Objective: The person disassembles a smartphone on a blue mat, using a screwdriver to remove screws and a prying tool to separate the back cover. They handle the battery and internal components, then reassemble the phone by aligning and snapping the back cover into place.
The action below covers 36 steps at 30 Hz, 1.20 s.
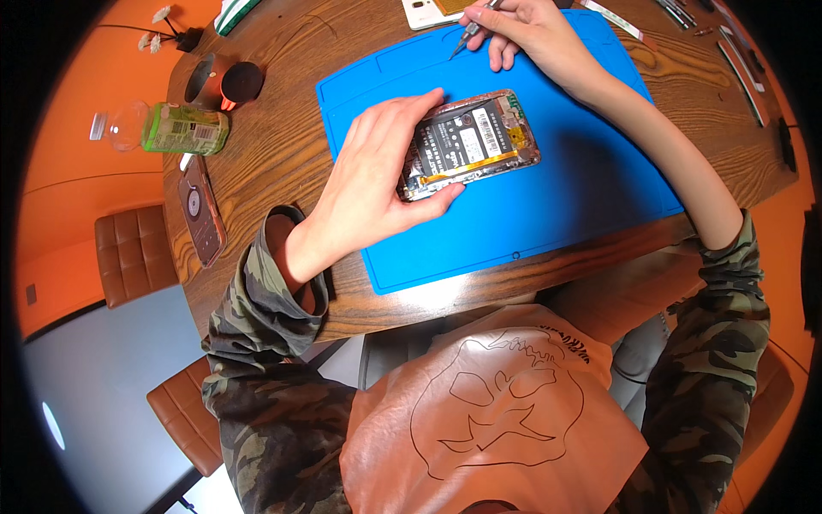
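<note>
An opened smartphone point(475, 141) lies on a blue work mat point(531, 210), its black battery, orange ribbon cable and green circuit board exposed. My left hand point(368, 167) grips it by its left end, thumb along the near edge and fingers over the far edge; that end is partly hidden under the palm. Toward the mat's far edge, my right hand point(527, 34) pinches a slim grey screwdriver point(467, 36) with a thin pointed tip. The tip points down and left, close to the mat and apart from the phone.
A white phone part point(428, 13) lies beyond the mat. Left on the wooden table are a bottle with green label point(188, 127), a dark cup point(208, 79), and another phone point(201, 210). Tools point(676, 13) and a white strip point(616, 19) sit at the far right.
</note>
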{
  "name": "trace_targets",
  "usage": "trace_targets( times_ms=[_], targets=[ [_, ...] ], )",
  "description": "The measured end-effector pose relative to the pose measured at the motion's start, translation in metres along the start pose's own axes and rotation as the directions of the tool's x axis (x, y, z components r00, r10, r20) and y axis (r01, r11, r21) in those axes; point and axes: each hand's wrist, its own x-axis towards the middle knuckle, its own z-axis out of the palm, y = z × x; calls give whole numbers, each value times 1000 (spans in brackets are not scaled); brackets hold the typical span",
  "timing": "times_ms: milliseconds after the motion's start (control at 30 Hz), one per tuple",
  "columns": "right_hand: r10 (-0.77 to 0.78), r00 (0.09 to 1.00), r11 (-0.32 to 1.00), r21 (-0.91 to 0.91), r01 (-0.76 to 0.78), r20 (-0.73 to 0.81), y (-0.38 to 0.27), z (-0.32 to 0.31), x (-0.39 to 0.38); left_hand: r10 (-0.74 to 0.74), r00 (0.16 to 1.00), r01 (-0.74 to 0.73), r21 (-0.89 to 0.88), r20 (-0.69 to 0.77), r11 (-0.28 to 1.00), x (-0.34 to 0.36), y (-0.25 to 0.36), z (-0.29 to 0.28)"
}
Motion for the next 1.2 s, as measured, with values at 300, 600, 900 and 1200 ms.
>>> trace_targets(
  times_ms=[300,600,900,1200],
  targets=[
    [-57,987,994,-99,42,-148,-62,6,-37,2,1000,-2,-14,-5,1000,1,0,0],
    [-395,902,801,-414,432,177,-50,-1,-68,-23,999,24,-7,27,1000,2,4,-2],
    [-376,906,845,-329,422,196,-46,-3,-65,-14,1000,14,-31,3,999,3,2,0],
    [-322,921,862,-334,382,220,-45,-2,-65,-6,1000,6,-29,-1,1000,2,2,1]
  ],
)
